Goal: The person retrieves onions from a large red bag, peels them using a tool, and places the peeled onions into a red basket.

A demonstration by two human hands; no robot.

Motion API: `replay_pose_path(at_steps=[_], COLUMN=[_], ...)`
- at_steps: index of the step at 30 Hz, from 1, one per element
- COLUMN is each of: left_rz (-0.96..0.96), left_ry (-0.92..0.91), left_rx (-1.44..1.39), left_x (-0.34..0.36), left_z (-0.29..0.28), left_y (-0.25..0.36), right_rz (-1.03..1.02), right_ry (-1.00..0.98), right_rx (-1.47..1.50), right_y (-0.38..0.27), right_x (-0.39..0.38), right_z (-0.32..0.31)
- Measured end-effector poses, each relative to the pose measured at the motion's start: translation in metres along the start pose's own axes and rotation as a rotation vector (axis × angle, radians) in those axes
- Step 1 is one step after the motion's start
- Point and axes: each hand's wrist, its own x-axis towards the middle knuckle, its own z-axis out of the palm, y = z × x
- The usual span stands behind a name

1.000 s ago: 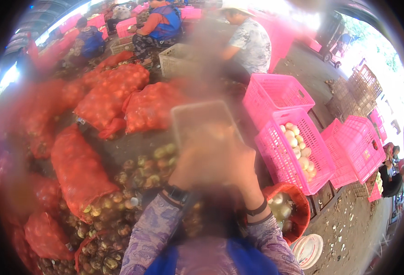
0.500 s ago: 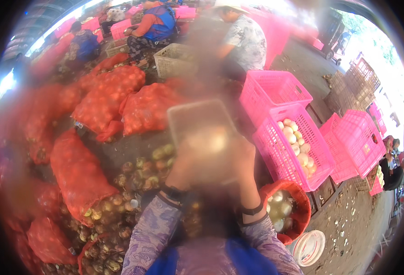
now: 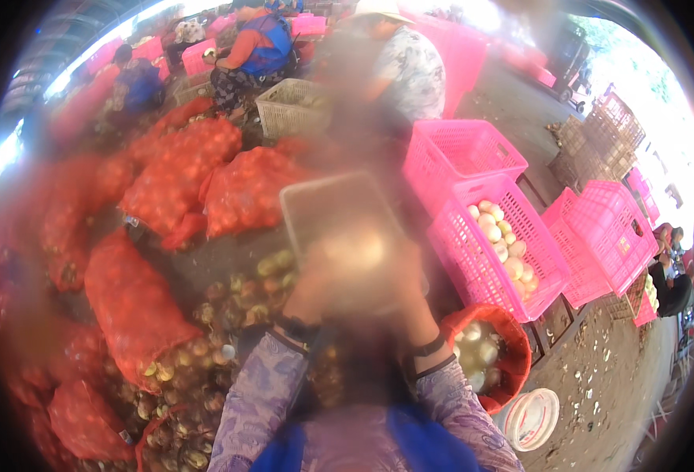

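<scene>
A smeared patch covers the middle of the head view. My left hand point(image 3: 321, 274) and my right hand point(image 3: 406, 277) come together there. Between them shows a pale round onion point(image 3: 365, 246), apparently held by the left hand. The right hand's fingers are lost in the blur, and I cannot make out any tool. Beyond and below the hands is a pale rectangular container point(image 3: 288, 206), only its rim plain. Unpeeled onions point(image 3: 256, 289) lie in a heap beside my left forearm. Right of my right wrist stands a red-rimmed bucket point(image 3: 521, 362) with pale onions in it.
Red mesh sacks point(image 3: 130, 295) of onions crowd the left side. At right a pink crate point(image 3: 451, 263) holds white onions, with more pink crates point(image 3: 616, 232) beyond. A white bucket point(image 3: 532, 419) sits on the littered floor. Another person point(image 3: 414, 67) works ahead.
The surroundings have shifted slightly left and up in the picture. My hands stay together around the pale onion, with little visible change between them.
</scene>
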Motion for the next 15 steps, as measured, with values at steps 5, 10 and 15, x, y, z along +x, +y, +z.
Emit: replay_pose_path(at_steps=[5, 10, 15], left_rz=[0.010, -0.024, -0.027], left_ry=[-0.060, -0.071, -0.075], left_rx=[0.108, 0.124, 0.150], left_x=[0.004, 0.008, 0.006], left_z=[0.009, 0.008, -0.004], left_y=[0.023, 0.014, 0.017], right_rz=[0.054, -0.181, 0.175], right_ry=[-0.040, -0.049, -0.067], right_rx=[-0.644, -0.896, -0.244], right_y=[-0.060, 0.007, -0.019], right_x=[-0.002, -0.006, -0.009], right_z=[-0.008, -0.021, -0.006])
